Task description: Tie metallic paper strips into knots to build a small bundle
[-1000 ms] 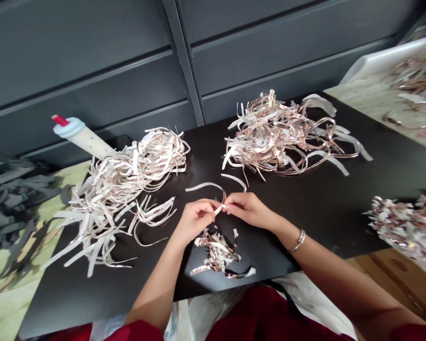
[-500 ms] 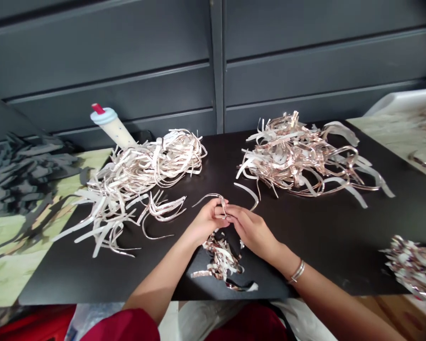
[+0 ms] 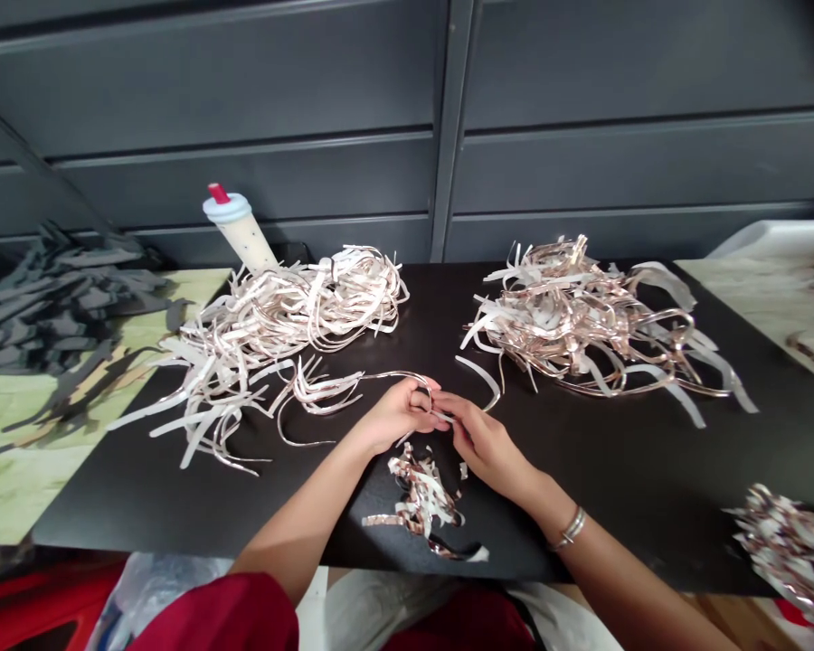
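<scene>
Foil-backed paper strip point(image 3: 397, 373), head view: held just above the black desk point(image 3: 142, 493) between both hands. Left hand point(image 3: 397, 416) curls closed on it; right hand point(image 3: 488, 443) pinches it at the fingertips, apparently to steady its curve. Strip piles point(image 3: 291, 307) lie to either side, scraps point(image 3: 421, 497) nearest the hands.

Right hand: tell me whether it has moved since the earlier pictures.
Yes: the right hand has moved toward the person, now level with the top of the small pile of strips, not beyond it.
</scene>
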`<state>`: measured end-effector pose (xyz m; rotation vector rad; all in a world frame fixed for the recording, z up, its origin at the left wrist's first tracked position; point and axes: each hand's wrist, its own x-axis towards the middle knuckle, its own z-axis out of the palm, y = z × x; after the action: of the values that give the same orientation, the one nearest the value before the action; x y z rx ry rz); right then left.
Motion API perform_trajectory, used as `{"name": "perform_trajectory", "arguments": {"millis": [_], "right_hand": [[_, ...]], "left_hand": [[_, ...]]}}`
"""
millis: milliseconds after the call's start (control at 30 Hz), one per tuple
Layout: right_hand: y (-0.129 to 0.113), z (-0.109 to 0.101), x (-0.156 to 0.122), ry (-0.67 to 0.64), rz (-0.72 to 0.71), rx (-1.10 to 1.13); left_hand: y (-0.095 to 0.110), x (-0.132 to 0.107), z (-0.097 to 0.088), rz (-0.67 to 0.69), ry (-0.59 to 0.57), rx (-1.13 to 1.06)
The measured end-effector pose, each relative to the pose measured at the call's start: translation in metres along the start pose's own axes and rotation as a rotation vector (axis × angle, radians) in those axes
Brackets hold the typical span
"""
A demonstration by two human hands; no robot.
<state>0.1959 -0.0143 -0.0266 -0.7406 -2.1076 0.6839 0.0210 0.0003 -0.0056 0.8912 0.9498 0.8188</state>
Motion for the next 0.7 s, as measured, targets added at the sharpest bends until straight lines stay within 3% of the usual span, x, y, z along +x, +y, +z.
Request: {"name": "perform_trajectory", "arguments": {"millis": [133, 333, 533, 600, 700], "right_hand": [[0.007, -0.007, -0.002, -0.030, 0.027, 0.062], [0.011, -0.015, -0.003, 0.122, 0.180, 0.248], [0.003, -0.009, -0.001, 0.064, 0.151, 0.177], [0.005, -0.011, -0.001, 0.126, 0.194, 0.260], [0.012, -0.020, 0.001, 0.322, 0.292, 0.509]], "left_hand": [[0.002, -0.001, -0.009, -0.066, -0.061, 0.046], [0.012, -0.006, -0.019, -0.158, -0.295, 0.047], [0.007, 0.001, -0.011, -0.017, -0.035, 0.089], [0.005, 0.003, -0.013, -0.035, -0.036, 0.089], [0.006, 0.003, -0.019, -0.110, -0.034, 0.145]]}}
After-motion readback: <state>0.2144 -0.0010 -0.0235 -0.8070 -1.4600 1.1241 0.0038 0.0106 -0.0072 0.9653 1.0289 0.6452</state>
